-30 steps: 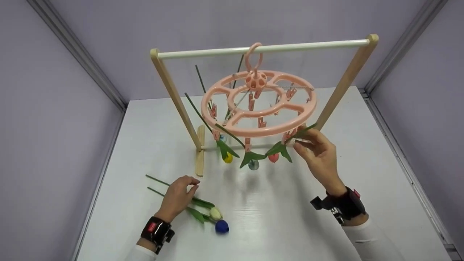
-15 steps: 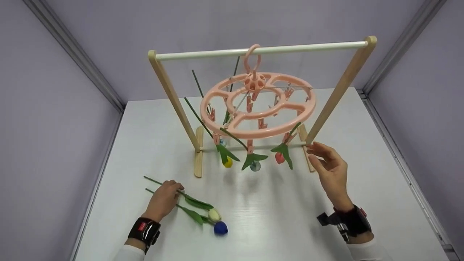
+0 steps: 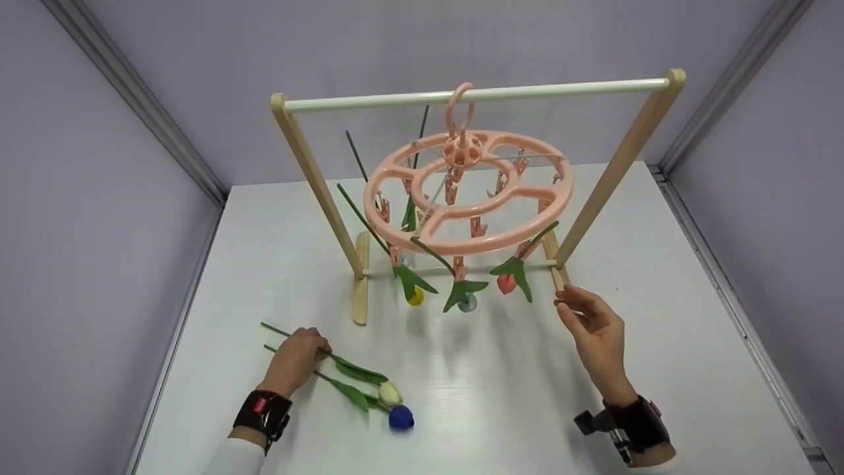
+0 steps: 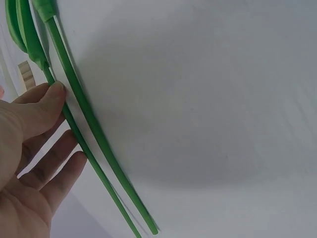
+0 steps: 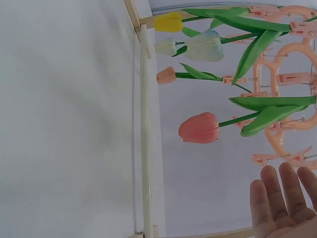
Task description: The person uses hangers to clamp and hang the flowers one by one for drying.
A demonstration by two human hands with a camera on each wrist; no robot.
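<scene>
Two artificial tulips lie on the white table, one cream [image 3: 390, 393] and one blue [image 3: 401, 417], their green stems [image 4: 94, 131] running up to the left. My left hand [image 3: 315, 343] lies over those stems, with the thumb [image 4: 49, 96] against the thinner stem and the fingers on its other side. My right hand [image 3: 572, 309] hovers open, holding nothing, just below and right of the pink round clip hanger [image 3: 468, 194]. A red tulip [image 5: 199, 128], a pale blue tulip [image 3: 467, 303] and a yellow tulip [image 3: 415, 297] hang head-down from its clips.
The hanger hooks onto a white bar [image 3: 560, 87] of a wooden rack [image 3: 310, 171] standing at the middle back of the table [image 3: 659, 264]. Lilac walls enclose the table on three sides.
My right hand has let go at the red tulip's clip and dropped toward the table. My left hand has slid slightly left and down onto the stems. The hanger has swung a little.
</scene>
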